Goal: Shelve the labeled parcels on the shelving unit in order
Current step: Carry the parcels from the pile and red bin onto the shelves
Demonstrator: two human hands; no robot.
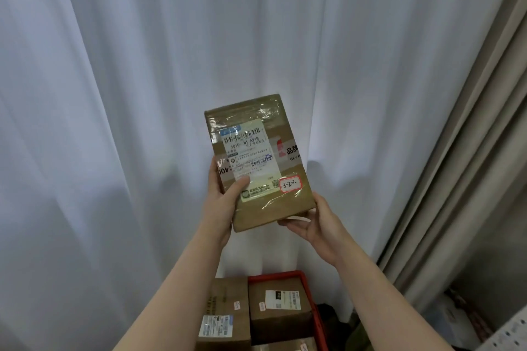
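A flat brown parcel (258, 162) is held up at chest height in front of a pale sheer curtain (142, 94), its taped face turned toward the camera. The left hand (225, 196) grips its lower left edge, thumb (241, 184) pressed on the front over the corner of the white shipping label (248, 159), the other fingers hidden behind the box. The right hand (316, 222) cups the lower right corner from beneath, fingers (296, 222) curled under the bottom edge and palm against the side. Just above the right fingers sits a small red-bordered sticker (291, 184) handwritten "3-2-2". Well below both hands, between the forearms, a red crate (313, 305) holds more brown parcels (278, 308), and another box (225, 313) stands against the crate's left side. To the right of the right hand hangs a beige drape (470, 165), and a grey perforated edge (510, 336) shows at the bottom right corner. Nothing stands between the held parcel and the curtain.
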